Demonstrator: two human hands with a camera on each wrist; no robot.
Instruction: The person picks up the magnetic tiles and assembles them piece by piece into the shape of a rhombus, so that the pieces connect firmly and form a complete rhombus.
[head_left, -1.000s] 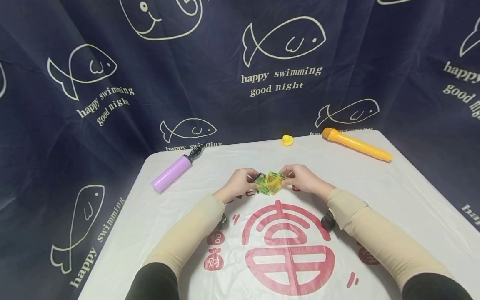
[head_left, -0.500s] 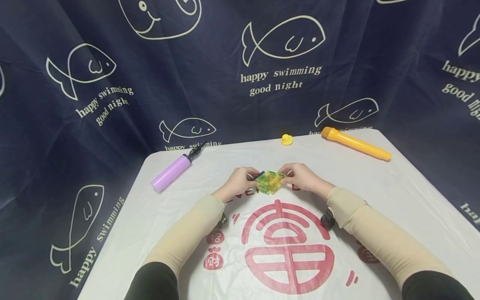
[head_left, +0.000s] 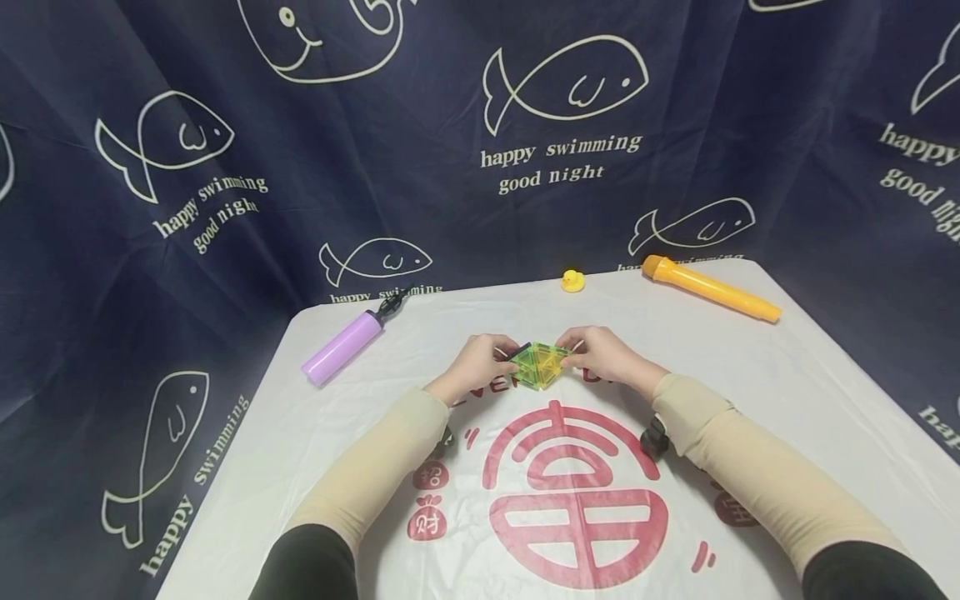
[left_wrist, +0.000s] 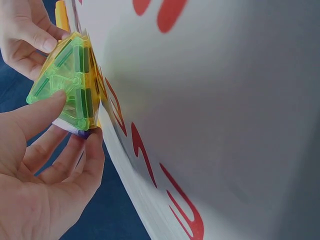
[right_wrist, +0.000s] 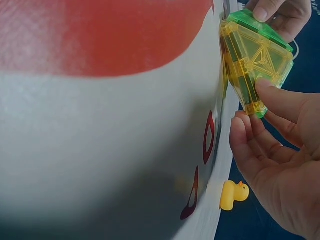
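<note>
Translucent triangular magnetic tiles, green (left_wrist: 75, 102) and yellow (right_wrist: 262, 60), stand joined edge to edge as one small faceted block over the middle of the table. On its left side, my left hand (head_left: 483, 363) pinches the block, thumb pressed on a green face and fingertips at the lower edge. A dark purple edge (left_wrist: 82, 132) shows beside those fingertips. My right hand (head_left: 606, 357) holds the other side, its thumb on a yellow face and its fingertips below. The two halves meet along a seam in the head view.
On the white cloth-covered table (head_left: 300, 467) with red print, a purple hand pump (head_left: 345, 346) lies at the back left. A yellow rubber duck (head_left: 573, 281) sits at the back edge, and an orange microphone-shaped tube (head_left: 712, 289) lies back right. A dark blue curtain (head_left: 450, 167) hangs behind.
The notch between the green and yellow halves has narrowed, and they now sit flush together. Both hands have moved only slightly and keep their hold.
</note>
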